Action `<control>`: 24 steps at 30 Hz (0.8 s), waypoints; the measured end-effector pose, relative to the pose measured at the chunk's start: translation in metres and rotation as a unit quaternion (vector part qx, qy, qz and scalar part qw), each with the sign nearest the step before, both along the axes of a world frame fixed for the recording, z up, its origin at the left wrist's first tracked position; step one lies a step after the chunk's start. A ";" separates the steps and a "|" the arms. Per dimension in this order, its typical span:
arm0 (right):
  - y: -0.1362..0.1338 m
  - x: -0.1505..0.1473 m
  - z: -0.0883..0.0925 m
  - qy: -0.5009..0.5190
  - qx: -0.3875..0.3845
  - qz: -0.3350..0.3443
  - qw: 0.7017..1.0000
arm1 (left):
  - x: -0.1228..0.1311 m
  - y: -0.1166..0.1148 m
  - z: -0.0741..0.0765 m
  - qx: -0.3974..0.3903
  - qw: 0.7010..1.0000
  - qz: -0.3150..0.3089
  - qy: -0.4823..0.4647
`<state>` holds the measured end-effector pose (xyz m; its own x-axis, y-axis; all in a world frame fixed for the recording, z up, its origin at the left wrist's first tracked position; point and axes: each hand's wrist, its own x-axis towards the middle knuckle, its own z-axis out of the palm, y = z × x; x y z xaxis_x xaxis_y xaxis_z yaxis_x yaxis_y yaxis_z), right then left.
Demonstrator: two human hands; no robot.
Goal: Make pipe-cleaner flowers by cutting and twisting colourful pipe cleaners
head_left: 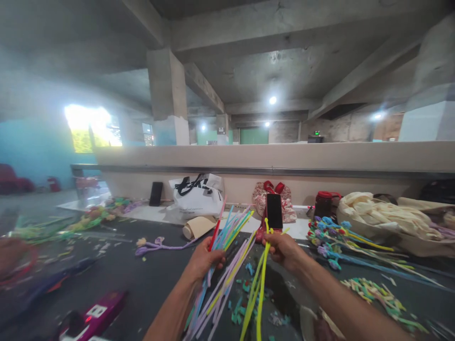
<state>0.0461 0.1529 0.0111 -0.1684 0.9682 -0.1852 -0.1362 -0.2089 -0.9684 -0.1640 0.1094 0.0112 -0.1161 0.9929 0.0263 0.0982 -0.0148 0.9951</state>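
From the head view, reading the clock from between my two hands with twelve straight ahead, my left grip (pixel 208 258) sits just off nine, closed around a bunch of pastel stems (pixel 232 227) in blue, pink and green, with a red strip (pixel 214 236) beside them. My right grip (pixel 280 247), at three, is clamped on the yellow stems (pixel 262 284), whose long ends trail toward six; their tops are bent near my fingers, though I cannot tell whether they are twisted together. Lilac stems (pixel 231 279) slant between the two grips toward seven, and I cannot tell whether my left hand bears any of them. At six, short scraps (pixel 240 308) lie on the dark desk (pixel 156 289). As to progress, I judge the stems at three o'clock farthest along: that flower bundle (pixel 325 239) already has coloured heads. A purple piece (pixel 163 245) at nine also has a shaped end. The pastel stems show plain, straight lengths, so I take them as unworked, and the yellow ones as only partly shaped. Cut bits (pixel 377 298) are heaped at four, a phone (pixel 274 210) leans at one, a white bag (pixel 199 196) is at eleven, and a paper roll (pixel 197 228) is at ten.
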 end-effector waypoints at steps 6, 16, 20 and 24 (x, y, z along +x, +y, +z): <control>0.013 -0.011 0.003 0.015 0.010 -0.027 0.999 | 0.006 -0.006 0.004 0.012 0.998 -0.053 -0.029; 0.021 -0.014 -0.004 0.051 0.026 -0.043 0.997 | 0.011 -0.009 0.004 0.008 0.995 -0.096 -0.011; 0.018 -0.013 -0.001 0.059 0.025 -0.032 0.997 | 0.011 -0.010 0.005 0.001 0.996 -0.092 -0.017; 0.016 -0.011 0.000 0.067 0.028 -0.031 0.997 | 0.010 -0.008 0.002 -0.001 0.994 -0.106 -0.023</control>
